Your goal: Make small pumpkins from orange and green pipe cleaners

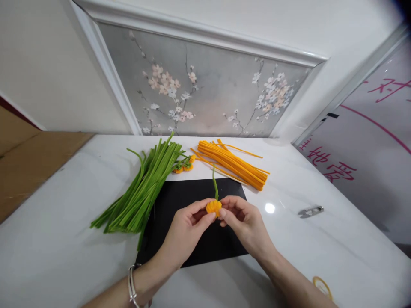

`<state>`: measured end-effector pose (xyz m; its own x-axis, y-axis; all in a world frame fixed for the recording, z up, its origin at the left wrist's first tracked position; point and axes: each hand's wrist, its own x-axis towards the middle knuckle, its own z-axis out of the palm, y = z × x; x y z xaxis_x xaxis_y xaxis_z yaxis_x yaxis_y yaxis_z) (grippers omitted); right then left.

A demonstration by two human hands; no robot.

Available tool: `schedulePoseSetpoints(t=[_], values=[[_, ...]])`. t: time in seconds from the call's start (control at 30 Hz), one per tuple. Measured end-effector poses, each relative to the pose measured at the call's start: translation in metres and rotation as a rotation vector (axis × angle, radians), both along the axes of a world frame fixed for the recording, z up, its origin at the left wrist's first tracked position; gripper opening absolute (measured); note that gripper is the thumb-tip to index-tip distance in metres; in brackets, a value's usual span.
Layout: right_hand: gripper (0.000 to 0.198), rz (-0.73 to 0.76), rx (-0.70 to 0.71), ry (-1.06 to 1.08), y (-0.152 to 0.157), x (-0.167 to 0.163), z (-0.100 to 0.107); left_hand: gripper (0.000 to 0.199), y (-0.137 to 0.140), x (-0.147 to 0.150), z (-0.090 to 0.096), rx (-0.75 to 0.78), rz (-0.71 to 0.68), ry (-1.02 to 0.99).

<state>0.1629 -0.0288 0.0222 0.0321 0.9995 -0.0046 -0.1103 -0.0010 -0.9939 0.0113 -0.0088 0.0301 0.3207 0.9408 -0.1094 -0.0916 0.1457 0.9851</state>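
Observation:
Between my two hands is a small orange pipe-cleaner pumpkin (213, 208), with a green pipe-cleaner stem (215, 183) sticking up behind it, over a black mat. My left hand (192, 224) pinches its left side between thumb and fingers. On the other side, my right hand (241, 219) closes thumb and fingertips on its right edge. A bundle of green pipe cleaners (141, 192) lies to the left, partly over the mat. Behind the mat, to the right, rests a bundle of orange pipe cleaners (233, 164). Several small orange-and-green pieces (184, 167) sit between the bundles.
The black mat (199, 248) lies on a white table (64, 248). Thread snips (311, 211) are at the right, and a yellow ring-shaped roll (322, 285) is near the front right. A floral wall panel (208, 85) stands behind, a whiteboard (369, 141) at right, cardboard (35, 158) at left.

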Motion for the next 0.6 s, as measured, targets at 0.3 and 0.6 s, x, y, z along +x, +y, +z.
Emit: schedulePoseSetpoints(t=[0.3,0.6], values=[[0.031,0.047,-0.064,-0.01,0.004,0.007,0.006,0.04,0.0,-0.002,-0.008,-0.001,-0.03,0.01],[0.019,0.05,0.093,-0.099,-0.004,0.001,0.004,0.024,0.0,-0.005,0.001,0.205,-0.073,0.11]])
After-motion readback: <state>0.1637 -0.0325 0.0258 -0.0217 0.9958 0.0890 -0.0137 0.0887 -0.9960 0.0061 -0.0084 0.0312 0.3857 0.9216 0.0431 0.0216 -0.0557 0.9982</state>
